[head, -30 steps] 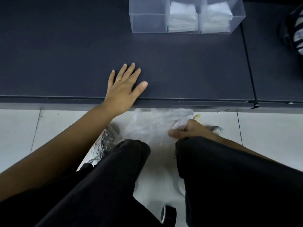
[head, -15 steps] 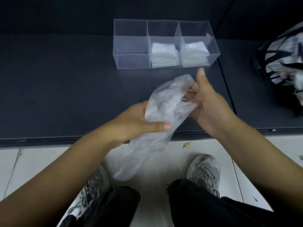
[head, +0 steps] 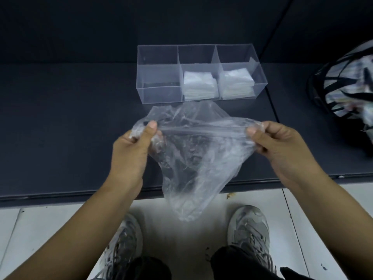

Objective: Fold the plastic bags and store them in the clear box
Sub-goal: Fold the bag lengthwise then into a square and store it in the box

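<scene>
A crumpled clear plastic bag (head: pixel 193 158) hangs in the air over the front edge of the dark table (head: pixel 70 122). My left hand (head: pixel 131 156) pinches its left top corner and my right hand (head: pixel 282 146) pinches its right top corner, with the top edge stretched taut between them. Behind the bag stands the clear box (head: pixel 159 93) with three compartments. The left compartment holds nothing. Stacks of folded white bags fill the middle compartment (head: pixel 199 85) and the right compartment (head: pixel 236 83).
A black-and-white patterned bag (head: pixel 347 81) sits at the table's right end. A seam (head: pixel 272 106) splits the tabletop just right of the box. Below the table edge are white floor tiles (head: pixel 40 229) and my two grey sneakers (head: pixel 250 233).
The right hand lifted the bag from the floor up over the table. The left hand left the tabletop and took hold of it. Both hands then pulled apart, spreading the bag.
</scene>
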